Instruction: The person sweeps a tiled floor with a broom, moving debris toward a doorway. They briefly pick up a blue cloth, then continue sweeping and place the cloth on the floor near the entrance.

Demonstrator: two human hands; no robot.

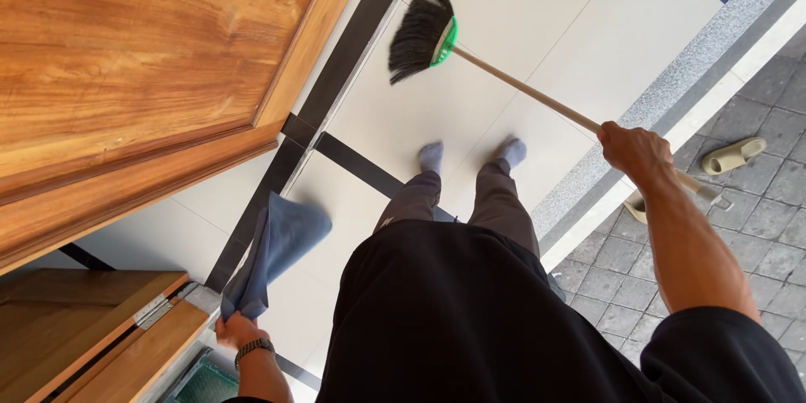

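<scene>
A broom [504, 75] is held out over the pale floor tiles [520, 0] by the right hand [634, 154], whose fingers are closed firmly around the wooden handle near its upper end, while a blue cloth [273, 256] is pinched at one corner by the left hand [238, 329] and left to hang down beside the door frame [134, 344]. As for progress, little can be read with certainty: the tiles in view appear free of visible dust or litter, no swept pile is to be seen, and the black bristles with their green collar are lifted or just skimming the floor well ahead of the grey-socked feet [470, 154] — so the sweeping is judged to be in mid-stroke rather than finished, and the cloth shows no sign of being applied to any surface at this moment. The right arm is stretched forward and slightly outward, nearly straight at the elbow, with the wrist turned so that the handle runs diagonally up and to the left from the fist. The left arm is kept low and close to the body, bent, a wristwatch [254, 348] being worn on it. A wooden door [143, 67] stands open at the left, and beige sandals [732, 155] lie on the grey paving — well apart from the broom head.
</scene>
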